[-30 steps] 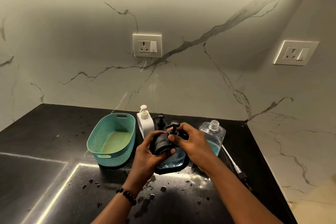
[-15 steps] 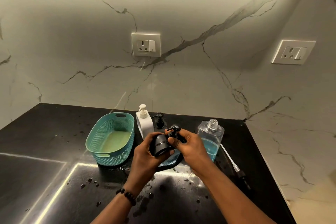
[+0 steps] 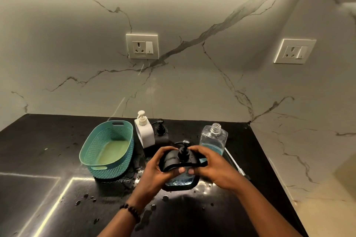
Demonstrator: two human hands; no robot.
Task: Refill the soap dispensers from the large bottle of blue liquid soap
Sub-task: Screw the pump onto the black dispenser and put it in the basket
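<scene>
A black-framed soap dispenser (image 3: 180,181) holding blue liquid stands on the black countertop (image 3: 48,140) in front of me. Its black pump (image 3: 184,150) stands upright on top. My left hand (image 3: 154,169) grips the dispenser's left shoulder. My right hand (image 3: 213,167) grips its right side, fingers curled near the pump collar. The large clear bottle (image 3: 212,138), uncapped and partly full of blue soap, stands just behind my right hand. A white dispenser (image 3: 145,132) and another black dispenser (image 3: 160,132) stand farther back.
A teal perforated basket (image 3: 107,152) sits to the left of the dispensers. A white pump tube (image 3: 234,161) lies on the counter at the right. Drops of liquid dot the counter near me. Two wall sockets (image 3: 142,46) are on the marble wall.
The black pump went from tilted between my hands to upright on the dispenser. Both hands shifted down onto the dispenser's sides.
</scene>
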